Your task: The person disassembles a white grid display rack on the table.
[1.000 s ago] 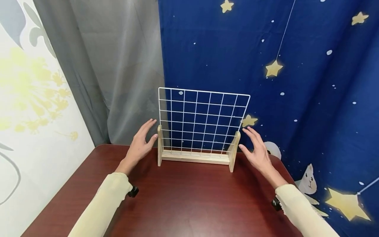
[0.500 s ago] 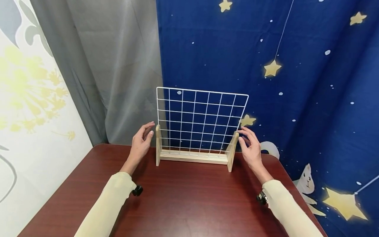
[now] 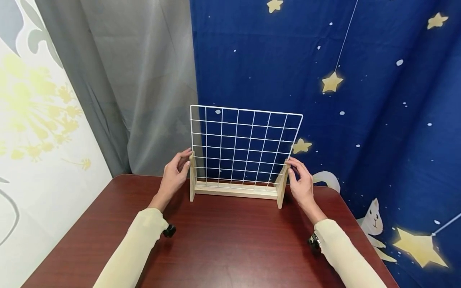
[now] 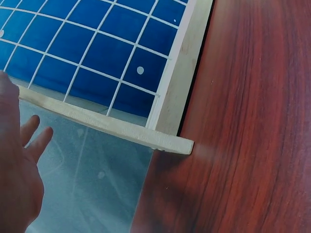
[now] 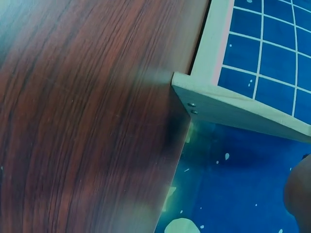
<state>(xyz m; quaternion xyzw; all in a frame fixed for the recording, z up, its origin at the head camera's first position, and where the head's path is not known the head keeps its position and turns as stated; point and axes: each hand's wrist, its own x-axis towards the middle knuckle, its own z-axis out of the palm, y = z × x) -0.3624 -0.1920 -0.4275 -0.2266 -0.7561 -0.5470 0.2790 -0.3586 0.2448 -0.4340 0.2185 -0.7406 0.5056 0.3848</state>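
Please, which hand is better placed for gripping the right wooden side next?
Probably the right hand: it is at the top of the right wooden side, while the left hand is at the left wooden side, across the wire grid.

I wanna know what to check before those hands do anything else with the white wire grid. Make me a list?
1. Left grip at the top of the left wooden side panel: ok.
2. Right grip at the top of the right wooden side panel: ok.
3. Both squeezing firmly: cannot tell.
4. White wire grid standing up in its wooden stand: ok.
5. Stand resting on the table: ok.
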